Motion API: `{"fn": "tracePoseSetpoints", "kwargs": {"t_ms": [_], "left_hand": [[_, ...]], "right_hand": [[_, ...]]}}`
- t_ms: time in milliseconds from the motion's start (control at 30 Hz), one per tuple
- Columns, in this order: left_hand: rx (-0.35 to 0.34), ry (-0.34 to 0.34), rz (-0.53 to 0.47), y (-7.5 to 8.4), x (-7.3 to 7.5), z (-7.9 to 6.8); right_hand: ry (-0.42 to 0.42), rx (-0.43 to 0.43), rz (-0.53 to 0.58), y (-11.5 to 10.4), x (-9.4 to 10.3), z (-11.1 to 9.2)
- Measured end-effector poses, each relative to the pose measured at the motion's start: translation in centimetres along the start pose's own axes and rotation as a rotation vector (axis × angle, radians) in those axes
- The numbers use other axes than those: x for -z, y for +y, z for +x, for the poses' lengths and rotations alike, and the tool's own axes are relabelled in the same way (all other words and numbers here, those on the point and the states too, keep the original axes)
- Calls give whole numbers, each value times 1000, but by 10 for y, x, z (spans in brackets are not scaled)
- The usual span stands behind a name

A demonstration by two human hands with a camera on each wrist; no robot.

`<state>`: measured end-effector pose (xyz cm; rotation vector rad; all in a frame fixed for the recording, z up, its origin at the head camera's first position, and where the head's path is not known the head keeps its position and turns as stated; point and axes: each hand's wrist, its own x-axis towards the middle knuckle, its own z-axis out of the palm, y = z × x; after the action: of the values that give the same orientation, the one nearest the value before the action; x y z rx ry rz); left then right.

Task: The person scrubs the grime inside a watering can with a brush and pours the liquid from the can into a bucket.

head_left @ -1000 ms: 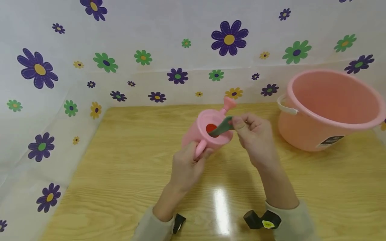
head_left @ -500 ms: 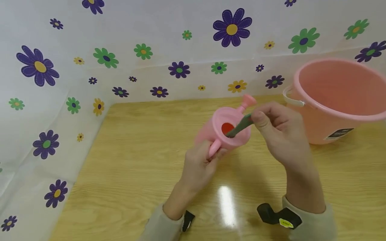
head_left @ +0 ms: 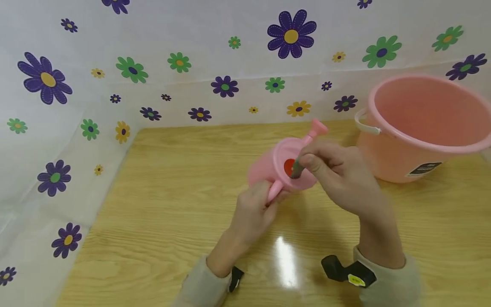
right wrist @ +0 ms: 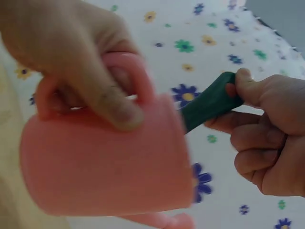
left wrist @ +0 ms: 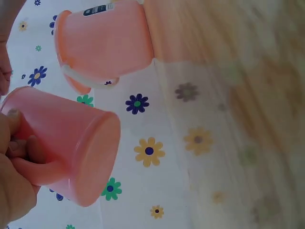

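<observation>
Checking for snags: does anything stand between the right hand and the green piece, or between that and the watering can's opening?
Nothing visible: the right hand pinches the green piece, whose far end reaches the opening of the watering can. The bucket stands aside.

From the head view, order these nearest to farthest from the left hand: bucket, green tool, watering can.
1. Watering can: held in the left hand.
2. Green tool: to its right, pinched by the right hand.
3. Bucket: farthest right.
</observation>
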<state>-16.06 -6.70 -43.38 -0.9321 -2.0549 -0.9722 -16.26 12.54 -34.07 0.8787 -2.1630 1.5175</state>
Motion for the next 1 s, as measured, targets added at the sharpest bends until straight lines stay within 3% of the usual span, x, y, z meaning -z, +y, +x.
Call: {"fn": "tracePoseSetpoints", "kwargs": {"t_ms": [100,267,333,467,567,700,800,900,1000], "left_hand": [[29,32,-4,-4,0,-3],[-4,49,-4,-6,5,-2],[-8,55,-12,-5,8,0],[27,101,-1,-7,13,3],[47,121,19,-7,17,4],[54,108,11,-6,22,7],[21,70,20,-6,23,8],[-21,37,21,-7,23,9],[-31,27,-19,-8,23,10]], "right_hand": [[-53,-87,-84,-1,-8,4],[-4,9,-129,-14,-9,0],[-11,5,-146,-15,-12,2],[-35,-114,-192,-14,-23,5],[-5,-128,-142,-14,-28,3],[52,-122,121,-13,-33,2],[87,-104,270,-10,-33,3],[86,-61,270,-9,-34,7],[20,-55,183,-13,-32,13]]}}
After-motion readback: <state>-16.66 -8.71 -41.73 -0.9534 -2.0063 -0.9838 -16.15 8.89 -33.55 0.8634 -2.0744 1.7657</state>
